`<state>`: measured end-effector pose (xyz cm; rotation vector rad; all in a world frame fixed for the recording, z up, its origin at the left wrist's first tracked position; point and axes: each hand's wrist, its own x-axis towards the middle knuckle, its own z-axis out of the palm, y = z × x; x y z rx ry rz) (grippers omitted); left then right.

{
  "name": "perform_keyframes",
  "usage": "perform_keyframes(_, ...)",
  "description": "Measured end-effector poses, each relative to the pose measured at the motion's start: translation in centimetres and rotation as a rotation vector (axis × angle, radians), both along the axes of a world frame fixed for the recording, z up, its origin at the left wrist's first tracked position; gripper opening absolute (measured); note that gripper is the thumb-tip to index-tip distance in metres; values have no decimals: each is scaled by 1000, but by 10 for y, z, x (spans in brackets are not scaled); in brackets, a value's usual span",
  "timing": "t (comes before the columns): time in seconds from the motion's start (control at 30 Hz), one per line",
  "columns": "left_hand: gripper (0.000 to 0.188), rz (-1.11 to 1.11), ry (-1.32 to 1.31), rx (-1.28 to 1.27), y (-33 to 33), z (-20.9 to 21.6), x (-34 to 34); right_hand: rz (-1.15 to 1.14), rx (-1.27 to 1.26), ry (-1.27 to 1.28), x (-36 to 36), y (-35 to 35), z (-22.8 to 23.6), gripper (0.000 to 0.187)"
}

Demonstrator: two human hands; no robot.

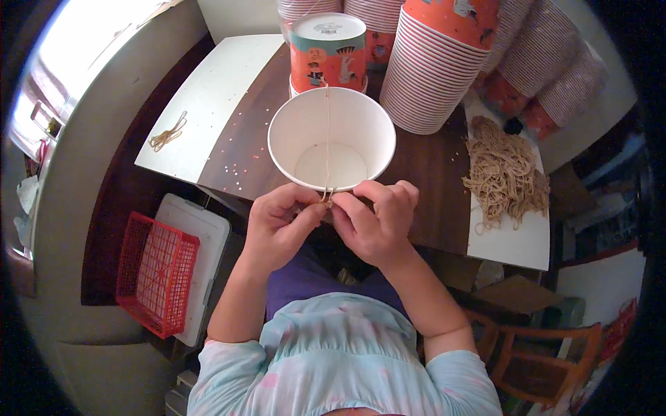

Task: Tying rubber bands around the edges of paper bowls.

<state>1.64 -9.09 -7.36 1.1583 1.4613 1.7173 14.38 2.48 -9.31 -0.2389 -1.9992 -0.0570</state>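
A white paper bucket lies tipped with its open mouth toward me at the table's front edge. A thin tan string runs across its mouth from the far rim to the near rim. At the near rim my left hand pinches the string's end between thumb and forefinger. Right beside it, my right hand is closed on the same cord, fingertips almost touching the left ones. The exact knot or loop between the fingertips is too small to make out.
Behind stands an upturned orange printed bucket, with a tall stack of nested buckets to its right. A heap of tan strings lies at right, a small string bundle at left. A red basket sits low left; a wooden chair lower right.
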Motion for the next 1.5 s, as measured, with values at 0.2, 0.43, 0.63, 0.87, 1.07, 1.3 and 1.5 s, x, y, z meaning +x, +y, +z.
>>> perform_keyframes(0.2, 4, 22, 37, 2, -1, 1, -2, -24, 21, -29, 3, 1, -6, 17)
perform_keyframes(0.43, 5, 12, 18, 16, -2, -7, -2, -58, 46, -68, 7, 3, -8, 14)
perform_keyframes(0.63, 5, 22, -107, 38, -1, 3, 7, -28, -59, -71, 12, 3, -6, 18)
perform_keyframes(0.87, 11, 98, 466, 184, -4, 13, 1, 99, -236, -52, 12, -9, 12, 32)
perform_keyframes(1.07, 12, 74, 601, 207, -4, 31, 4, 267, -316, 11, 4, -11, 16, 27)
perform_keyframes(1.3, 11, -22, 362, 418, 4, 46, -4, 222, -232, 27, 2, -8, 13, 22)
perform_keyframes(1.5, 8, -92, 13, 447, 13, 42, -11, 188, -203, -53, 4, -2, 25, 16)
